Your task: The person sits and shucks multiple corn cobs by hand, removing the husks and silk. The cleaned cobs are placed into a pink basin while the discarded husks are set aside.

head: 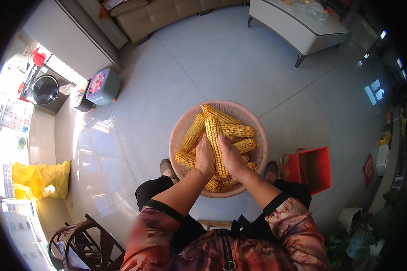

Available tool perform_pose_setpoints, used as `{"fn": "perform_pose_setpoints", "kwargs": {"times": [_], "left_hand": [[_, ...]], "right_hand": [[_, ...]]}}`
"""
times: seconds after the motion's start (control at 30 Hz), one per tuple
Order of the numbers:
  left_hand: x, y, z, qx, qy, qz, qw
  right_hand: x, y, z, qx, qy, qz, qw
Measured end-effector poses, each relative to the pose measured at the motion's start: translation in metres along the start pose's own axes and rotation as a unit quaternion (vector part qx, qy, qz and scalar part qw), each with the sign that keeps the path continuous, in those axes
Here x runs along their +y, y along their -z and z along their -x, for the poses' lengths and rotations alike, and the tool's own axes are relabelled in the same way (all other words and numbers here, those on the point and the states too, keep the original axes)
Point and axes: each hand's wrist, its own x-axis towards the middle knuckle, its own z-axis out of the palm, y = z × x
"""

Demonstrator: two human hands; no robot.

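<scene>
A round pink plastic basket (262, 126) stands on the floor between my feet, with several husked ears of dried yellow corn (192, 132) lying in it. Above its middle, one ear of corn (214, 142) points away from me, held between both hands. My left hand (205, 155) presses against its left side. On its right side lies my right hand (232, 157), thumb near the upper half of the ear. The kernels that show on this ear are in place; its sides under my palms are hidden.
Right of the basket stands an open red box (327, 169). A yellow bag (42, 179) and a dark wooden chair (91, 240) are at the left. Further off are small stools (103, 86), a sofa (162, 17) and a white low table (288, 30). Plants (346, 244) stand at the lower right.
</scene>
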Motion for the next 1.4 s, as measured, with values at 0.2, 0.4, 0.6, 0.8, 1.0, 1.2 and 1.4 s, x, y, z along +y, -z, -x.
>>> {"fn": "perform_pose_setpoints", "kwargs": {"times": [0.2,0.4,0.6,0.8,1.0,1.2,1.4], "left_hand": [[-0.033,0.018,-0.029,0.012,-0.280,-0.493,0.824],[-0.017,0.014,-0.021,-0.045,-0.085,-0.072,0.993],[0.025,0.007,-0.023,-0.075,0.006,0.305,0.950],[0.040,0.013,-0.025,-0.018,0.004,0.252,0.968],[0.037,0.007,-0.022,0.029,-0.021,0.215,0.976],[0.042,0.003,-0.016,0.050,-0.038,0.197,0.978],[0.043,0.000,-0.015,0.037,-0.061,0.148,0.986]], "right_hand": [[-0.017,-0.002,0.011,-0.025,-0.140,-0.056,0.988],[-0.015,0.000,0.003,-0.018,-0.075,-0.055,0.995],[0.002,0.010,-0.005,-0.007,0.073,0.134,0.988],[0.012,0.009,0.000,-0.048,-0.001,0.126,0.991],[0.014,0.005,0.000,0.035,0.039,0.195,0.979],[0.012,0.009,-0.006,0.057,-0.044,0.170,0.983],[0.011,0.011,-0.011,0.065,-0.231,-0.023,0.971]]}}
